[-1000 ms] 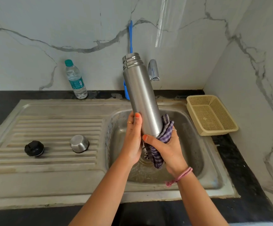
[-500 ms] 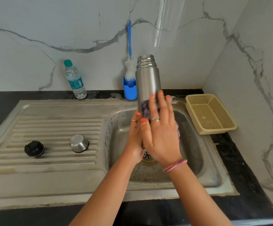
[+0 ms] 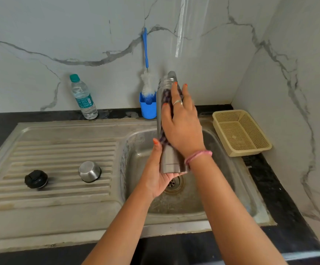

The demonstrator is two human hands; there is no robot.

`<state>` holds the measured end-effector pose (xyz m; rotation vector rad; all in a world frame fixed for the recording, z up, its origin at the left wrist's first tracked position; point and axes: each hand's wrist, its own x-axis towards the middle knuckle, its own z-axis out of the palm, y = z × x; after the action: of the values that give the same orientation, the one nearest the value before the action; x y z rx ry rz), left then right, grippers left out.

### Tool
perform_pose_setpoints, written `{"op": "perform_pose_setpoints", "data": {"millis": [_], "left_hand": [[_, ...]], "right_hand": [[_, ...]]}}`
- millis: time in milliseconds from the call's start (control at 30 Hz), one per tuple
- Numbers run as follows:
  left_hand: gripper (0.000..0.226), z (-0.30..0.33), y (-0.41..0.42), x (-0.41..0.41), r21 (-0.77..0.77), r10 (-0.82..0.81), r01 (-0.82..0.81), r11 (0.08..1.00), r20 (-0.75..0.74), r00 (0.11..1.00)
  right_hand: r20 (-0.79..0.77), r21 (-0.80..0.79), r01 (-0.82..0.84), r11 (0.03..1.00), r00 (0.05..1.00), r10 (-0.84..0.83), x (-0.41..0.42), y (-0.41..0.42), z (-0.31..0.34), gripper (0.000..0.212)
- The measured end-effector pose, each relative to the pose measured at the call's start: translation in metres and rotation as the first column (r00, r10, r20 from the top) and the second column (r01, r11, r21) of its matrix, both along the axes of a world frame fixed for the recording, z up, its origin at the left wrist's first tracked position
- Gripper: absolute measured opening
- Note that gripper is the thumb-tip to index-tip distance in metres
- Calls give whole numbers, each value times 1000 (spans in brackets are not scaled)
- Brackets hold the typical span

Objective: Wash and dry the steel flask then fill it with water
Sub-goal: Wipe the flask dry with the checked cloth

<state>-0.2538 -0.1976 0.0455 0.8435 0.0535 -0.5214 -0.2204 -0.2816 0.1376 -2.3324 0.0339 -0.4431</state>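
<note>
Cupping the steel flask point(image 3: 169, 159) upright over the sink point(image 3: 222, 188), the left hand point(image 3: 155, 175) steadies its base so the right hand point(image 3: 182, 123) can press a checked cloth point(image 3: 164, 96) (drying, apparently) around its body.

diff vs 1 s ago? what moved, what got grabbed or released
The right hand slid the checked cloth from the base of the steel flask up to near its neck. The left hand shifted down to cup the base, and the flask went from tilted to upright. Nothing released. Black cap, steel cup, water bottle and basket unchanged.
</note>
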Motion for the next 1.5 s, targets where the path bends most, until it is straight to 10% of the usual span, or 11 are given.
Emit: {"op": "perform_pose_setpoints", "data": {"millis": [167,433,567,700,933,1133,1333,1500], "left_hand": [[103,-7,4,-7,-37,-59,58,998,-34,998],[59,-6,14,-4,-100,34,-39,994,-48,998],[59,-7,14,-4,-61,-40,39,997,-28,999],[82,-14,16,-1,-79,-133,133,988,10,991],[79,-16,18,-4,-214,-288,286,934,23,957],[77,-18,19,2,-196,-221,221,955,21,975],[79,-14,21,7,-76,-116,117,990,14,993],[62,-13,14,4,37,-1,0,999,43,999]], "right_hand": [[-73,269,-39,962,996,61,30,-18,8,54],[41,-45,-180,983,982,182,-63,9,-59,59],[5,194,-83,977,996,83,-62,6,-57,59],[-40,644,-31,765,997,73,-7,-16,-29,55],[-124,936,64,347,980,155,37,-46,-14,48],[-91,799,-1,601,988,122,-4,-19,-30,40],[-105,505,-54,861,987,124,-42,-4,-63,104],[-47,286,-11,958,999,25,-61,2,-66,105]]}}
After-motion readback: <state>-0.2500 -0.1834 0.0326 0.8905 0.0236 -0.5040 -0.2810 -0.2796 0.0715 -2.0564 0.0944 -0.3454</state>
